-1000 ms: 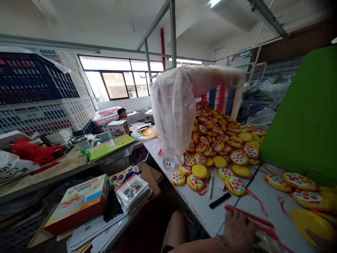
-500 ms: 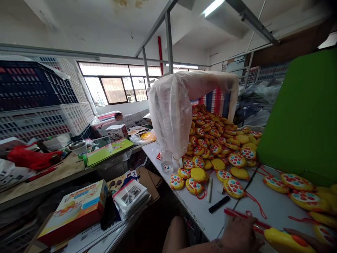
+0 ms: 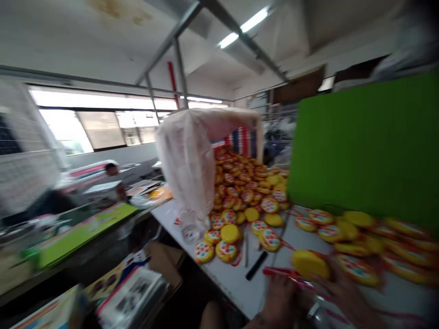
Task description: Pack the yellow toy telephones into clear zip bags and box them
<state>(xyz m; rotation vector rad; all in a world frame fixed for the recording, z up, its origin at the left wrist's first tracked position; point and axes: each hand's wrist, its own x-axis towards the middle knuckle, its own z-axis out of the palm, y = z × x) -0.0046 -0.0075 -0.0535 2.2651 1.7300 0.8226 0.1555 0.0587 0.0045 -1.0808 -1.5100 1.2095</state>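
Indistinctly printed packets (image 3: 132,297), handheld yellow toy (image 3: 308,264)

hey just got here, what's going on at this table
A person's right hand holds a yellow toy, while the left hand is at the red edge of a clear bag. Similar toys fill a big pile and lie before a green board. A black marker lies nearby.

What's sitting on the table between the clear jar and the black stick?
A few yellow toys, then a slim white stick nearer the black stick, as the head view shows.
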